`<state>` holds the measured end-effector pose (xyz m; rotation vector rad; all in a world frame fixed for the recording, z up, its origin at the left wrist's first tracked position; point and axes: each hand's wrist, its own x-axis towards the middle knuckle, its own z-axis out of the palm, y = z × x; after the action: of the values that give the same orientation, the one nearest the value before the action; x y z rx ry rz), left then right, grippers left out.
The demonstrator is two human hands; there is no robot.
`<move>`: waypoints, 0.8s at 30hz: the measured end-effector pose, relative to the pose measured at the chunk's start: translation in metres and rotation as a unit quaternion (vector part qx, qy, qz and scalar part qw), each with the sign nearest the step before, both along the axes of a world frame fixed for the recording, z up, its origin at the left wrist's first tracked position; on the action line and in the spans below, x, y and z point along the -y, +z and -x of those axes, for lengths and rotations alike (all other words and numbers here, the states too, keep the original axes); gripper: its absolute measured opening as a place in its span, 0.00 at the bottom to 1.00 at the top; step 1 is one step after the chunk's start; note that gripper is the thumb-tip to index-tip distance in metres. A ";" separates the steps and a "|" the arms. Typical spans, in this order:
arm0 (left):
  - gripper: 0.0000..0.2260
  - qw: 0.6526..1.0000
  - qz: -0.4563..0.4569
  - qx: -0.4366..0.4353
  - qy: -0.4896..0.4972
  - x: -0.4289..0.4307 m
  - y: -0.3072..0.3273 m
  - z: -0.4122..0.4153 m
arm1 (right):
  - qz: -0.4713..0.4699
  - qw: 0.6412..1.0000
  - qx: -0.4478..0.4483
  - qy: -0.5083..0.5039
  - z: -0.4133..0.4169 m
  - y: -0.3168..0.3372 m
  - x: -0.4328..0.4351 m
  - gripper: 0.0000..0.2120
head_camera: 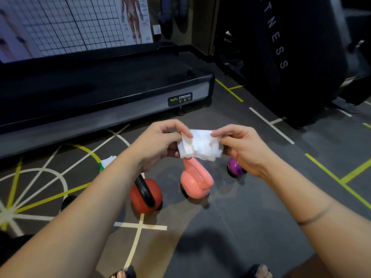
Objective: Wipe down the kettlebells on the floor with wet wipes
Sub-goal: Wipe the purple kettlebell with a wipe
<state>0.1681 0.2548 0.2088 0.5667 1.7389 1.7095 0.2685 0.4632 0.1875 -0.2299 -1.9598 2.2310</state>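
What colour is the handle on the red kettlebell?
Black handle on the red kettlebell; the head view shows it.

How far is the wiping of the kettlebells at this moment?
Done: one wipe is out. In hand: the left hand and right hand pinch its ends in the air. Left: nothing touches the red kettlebell, pink kettlebell or purple kettlebell; I cannot tell whether any was wiped already.
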 end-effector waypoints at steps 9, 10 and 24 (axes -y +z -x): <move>0.05 0.995 0.036 -0.091 0.036 -0.016 -0.016 0.001 | 0.077 0.988 0.130 -0.020 -0.001 -0.001 -0.002 0.11; 0.09 0.994 0.035 -0.102 0.017 -0.020 -0.021 -0.002 | 0.041 0.988 0.151 -0.002 -0.001 -0.008 -0.003 0.18; 0.05 0.958 0.246 -0.148 0.027 -0.104 -0.065 -0.010 | -0.208 0.906 0.333 -0.159 -0.043 -0.087 -0.082 0.12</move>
<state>0.1780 0.3589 0.1442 0.5661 2.3097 1.1915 0.3119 0.5454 0.1002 -1.2824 -2.4168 1.5843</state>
